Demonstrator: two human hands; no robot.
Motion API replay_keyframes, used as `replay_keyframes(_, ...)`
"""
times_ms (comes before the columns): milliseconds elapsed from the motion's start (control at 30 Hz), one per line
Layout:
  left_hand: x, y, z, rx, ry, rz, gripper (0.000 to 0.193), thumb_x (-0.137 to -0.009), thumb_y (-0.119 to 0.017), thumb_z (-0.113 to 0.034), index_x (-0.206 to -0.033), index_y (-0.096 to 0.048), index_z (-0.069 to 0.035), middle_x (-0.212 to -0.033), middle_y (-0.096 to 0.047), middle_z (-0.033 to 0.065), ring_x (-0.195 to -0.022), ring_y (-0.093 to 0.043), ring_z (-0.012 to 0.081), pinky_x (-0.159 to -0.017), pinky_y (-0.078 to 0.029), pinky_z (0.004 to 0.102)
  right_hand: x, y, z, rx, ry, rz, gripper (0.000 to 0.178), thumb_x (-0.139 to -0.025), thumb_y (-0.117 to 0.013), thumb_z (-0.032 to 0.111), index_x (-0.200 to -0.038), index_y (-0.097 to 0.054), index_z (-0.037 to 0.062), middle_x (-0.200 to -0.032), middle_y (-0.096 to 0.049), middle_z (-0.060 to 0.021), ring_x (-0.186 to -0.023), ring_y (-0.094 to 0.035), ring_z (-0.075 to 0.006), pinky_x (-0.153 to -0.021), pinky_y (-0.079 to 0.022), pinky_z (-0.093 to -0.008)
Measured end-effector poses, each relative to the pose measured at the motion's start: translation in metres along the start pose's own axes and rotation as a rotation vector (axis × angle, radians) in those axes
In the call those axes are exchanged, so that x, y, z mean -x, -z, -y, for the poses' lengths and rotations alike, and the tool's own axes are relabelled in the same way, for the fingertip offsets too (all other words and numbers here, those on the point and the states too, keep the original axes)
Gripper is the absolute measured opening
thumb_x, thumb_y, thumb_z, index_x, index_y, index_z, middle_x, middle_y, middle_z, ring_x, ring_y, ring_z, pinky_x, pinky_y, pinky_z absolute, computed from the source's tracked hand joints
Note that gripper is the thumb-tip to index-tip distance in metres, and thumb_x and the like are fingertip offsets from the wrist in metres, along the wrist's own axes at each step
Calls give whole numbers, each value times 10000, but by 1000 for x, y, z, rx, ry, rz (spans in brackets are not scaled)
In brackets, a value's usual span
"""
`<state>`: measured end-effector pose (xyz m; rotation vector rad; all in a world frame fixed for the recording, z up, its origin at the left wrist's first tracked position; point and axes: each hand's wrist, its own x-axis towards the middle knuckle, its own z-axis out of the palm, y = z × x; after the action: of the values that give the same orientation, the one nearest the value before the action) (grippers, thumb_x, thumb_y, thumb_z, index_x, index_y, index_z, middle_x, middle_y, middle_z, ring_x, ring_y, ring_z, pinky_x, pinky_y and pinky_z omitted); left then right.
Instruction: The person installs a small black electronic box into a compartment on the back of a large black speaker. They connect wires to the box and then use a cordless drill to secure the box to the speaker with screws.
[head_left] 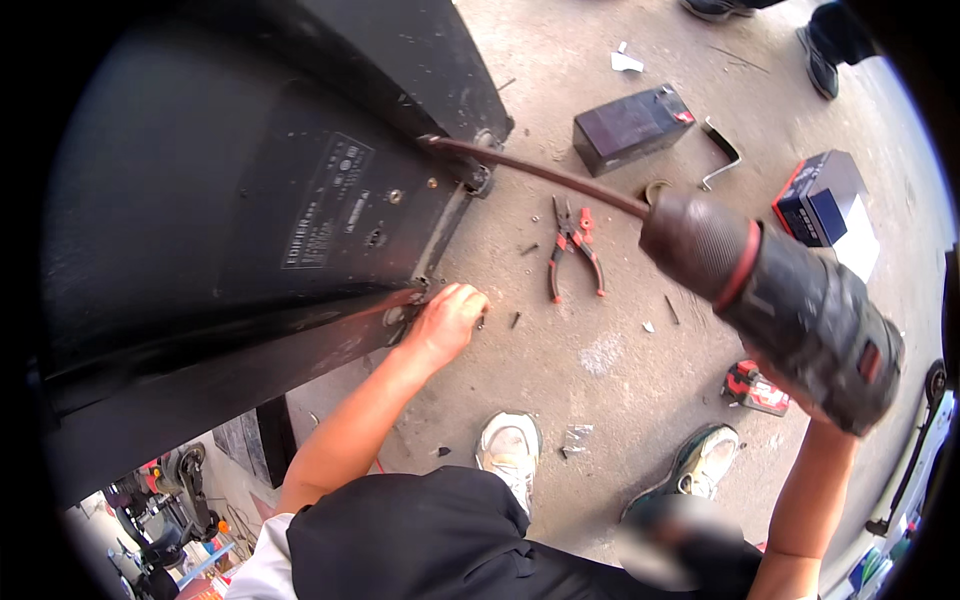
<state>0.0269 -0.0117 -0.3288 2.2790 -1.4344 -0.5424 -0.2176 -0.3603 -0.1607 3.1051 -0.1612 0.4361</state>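
My right hand [800, 398], mostly hidden behind the tool, grips a black cordless drill [790, 290] with a red ring. From its chuck a long brown bit [560, 178] reaches left, its tip overlapping the edge of a large black speaker cabinet [230, 230] near a corner fitting. Whether the tip touches cannot be told. At the cabinet's nearer corner, my left hand [446, 322] is closed with curled fingers; a small dark bit shows by its fingertips, too small to name. Red-and-black pliers [572, 250] lie partly spread on the concrete, between hand and drill.
A dark rectangular battery [632, 130], a bent metal bracket [722, 155] and a small box [825, 205] lie on the far floor. Several screws [517, 320] are scattered near the pliers. Another person's shoes [820, 65] stand far right. Assorted tools [165, 500] lie lower left.
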Motion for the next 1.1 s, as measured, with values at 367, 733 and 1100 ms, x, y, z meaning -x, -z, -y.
replay_keyframes(367, 1, 23, -50, 1482, 654, -154, 117, -978, -587, -86, -1036, -638, 2, -866, -637, 69, -811, -619, 161, -699, -523, 282, 28, -16, 0, -1254, -647, 586, 319, -721, -778, 88, -1027, -692, 62, -923, -684, -36, -833, -631, -163, -787, -522, -332)
replay_keyframes(733, -15, 30, -51, 1842, 631, -348, 184, -963, -582, -40, -1139, -628, -66, -1030, -676, 61, -926, -666, 182, -819, -554, 299, 46, -56, 56, -1860, -1013, 672, 353, -747, -746, 41, -1087, -656, 4, -881, -659, -50, -756, -622, -149, -707, -527, -312)
replay_keyframes(1100, -13, 30, -49, 1826, 655, -334, 123, -973, -596, -102, -1082, -647, -73, -1061, -690, 85, -935, -683, 192, -808, -568, 291, 42, -59, 57, -1839, -990, 646, 348, -730, -733, 50, -1065, -653, -3, -782, -639, -42, -711, -619, -151, -676, -512, -304)
